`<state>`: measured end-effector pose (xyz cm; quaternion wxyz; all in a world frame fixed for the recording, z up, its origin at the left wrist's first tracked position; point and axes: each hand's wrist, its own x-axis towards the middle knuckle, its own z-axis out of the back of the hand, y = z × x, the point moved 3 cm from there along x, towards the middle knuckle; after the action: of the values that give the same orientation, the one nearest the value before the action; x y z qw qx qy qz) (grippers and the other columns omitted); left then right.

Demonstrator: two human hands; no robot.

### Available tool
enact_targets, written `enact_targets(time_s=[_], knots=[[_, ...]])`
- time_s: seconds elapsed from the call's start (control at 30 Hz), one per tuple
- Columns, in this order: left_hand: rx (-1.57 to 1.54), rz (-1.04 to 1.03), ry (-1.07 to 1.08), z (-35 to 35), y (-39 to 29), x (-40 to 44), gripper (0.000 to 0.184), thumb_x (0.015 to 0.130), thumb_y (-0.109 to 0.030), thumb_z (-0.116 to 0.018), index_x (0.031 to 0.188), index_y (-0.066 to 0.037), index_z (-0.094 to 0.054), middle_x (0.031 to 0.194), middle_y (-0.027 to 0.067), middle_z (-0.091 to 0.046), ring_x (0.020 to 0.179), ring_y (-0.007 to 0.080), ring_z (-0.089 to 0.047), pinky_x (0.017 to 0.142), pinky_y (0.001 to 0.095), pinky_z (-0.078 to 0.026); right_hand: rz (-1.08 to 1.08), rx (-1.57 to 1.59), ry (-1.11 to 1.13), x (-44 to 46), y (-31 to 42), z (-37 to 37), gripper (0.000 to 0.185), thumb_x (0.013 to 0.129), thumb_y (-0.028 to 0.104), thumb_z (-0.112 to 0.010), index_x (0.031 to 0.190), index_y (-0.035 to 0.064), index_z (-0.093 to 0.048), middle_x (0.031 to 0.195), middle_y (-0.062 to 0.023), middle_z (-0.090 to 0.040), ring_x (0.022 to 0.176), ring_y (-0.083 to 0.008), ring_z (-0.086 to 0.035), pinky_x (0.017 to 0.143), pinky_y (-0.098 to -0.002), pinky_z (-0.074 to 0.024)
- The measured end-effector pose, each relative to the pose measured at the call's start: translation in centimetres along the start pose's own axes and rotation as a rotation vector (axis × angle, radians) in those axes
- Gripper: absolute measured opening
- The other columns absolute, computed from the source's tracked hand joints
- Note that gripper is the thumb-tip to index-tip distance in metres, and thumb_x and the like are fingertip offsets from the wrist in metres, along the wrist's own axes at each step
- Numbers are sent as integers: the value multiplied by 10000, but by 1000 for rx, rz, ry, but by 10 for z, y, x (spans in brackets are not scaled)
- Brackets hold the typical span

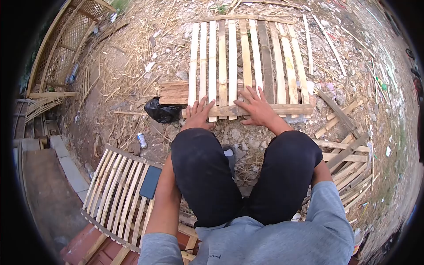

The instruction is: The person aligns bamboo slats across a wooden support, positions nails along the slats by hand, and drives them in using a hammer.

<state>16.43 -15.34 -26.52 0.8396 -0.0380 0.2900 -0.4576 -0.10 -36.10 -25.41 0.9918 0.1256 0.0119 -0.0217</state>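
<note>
In front of my knees lies a slatted wooden panel (232, 57), made of several thin upright slats between a far crossbar and a near crossbar (282, 109). One slat (266, 62) is darker than the others. My left hand (199, 114) rests at the left end of the near crossbar, fingers spread over the slat ends. Further right, my right hand (258, 108) lies on the same crossbar with its fingers apart. Neither hand grips anything. A thick wooden beam (172, 92) sits under the panel and sticks out on the left.
Beside the beam is a black plastic bag (163, 110); a small can (141, 140) lies nearer me. At lower left, a phone (150, 182) rests on another slatted panel (117, 190). Loose wood strips (349, 159) pile up at right. A lattice panel (66, 39) stands at upper left.
</note>
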Motion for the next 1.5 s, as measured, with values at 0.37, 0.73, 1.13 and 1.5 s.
enact_targets(time_s=[0.37, 0.73, 1.13, 1.5], knots=[[24, -4, 2, 2, -2, 0, 1024, 798, -395, -788, 1621, -313, -185, 1696, 100, -59, 1552, 401, -54, 1208, 636, -21, -18, -13, 95, 25, 7, -1, 899, 679, 551, -858, 1477, 393, -474, 1650, -46, -271, 1535, -407, -155, 1208, -701, -81], [20, 10, 32, 4, -2, 1, 1020, 805, -412, -784, 1622, -300, -184, 1696, 104, -54, 1555, 397, -38, 1210, 631, -20, -12, -37, 62, 24, 6, -4, 852, 712, 679, -765, 1453, 345, -512, 1627, -57, -318, 1520, -422, -186, 1200, -720, -79], [19, -7, -20, 1, 0, 1, 1012, 792, -398, -785, 1618, -302, -208, 1694, 88, -92, 1547, 398, -93, 1206, 639, -47, 16, -20, 124, 23, 6, -3, 789, 751, 651, -750, 1452, 375, -516, 1650, 22, -288, 1537, -426, -121, 1181, -761, -56], [29, -36, -123, -3, 0, -1, 978, 787, -437, -789, 1603, -308, -266, 1685, 86, -153, 1541, 379, -146, 1205, 638, -77, 25, 20, 127, 25, 3, -4, 763, 763, 595, -769, 1449, 360, -532, 1658, 35, -270, 1542, -420, -111, 1181, -764, -50]])
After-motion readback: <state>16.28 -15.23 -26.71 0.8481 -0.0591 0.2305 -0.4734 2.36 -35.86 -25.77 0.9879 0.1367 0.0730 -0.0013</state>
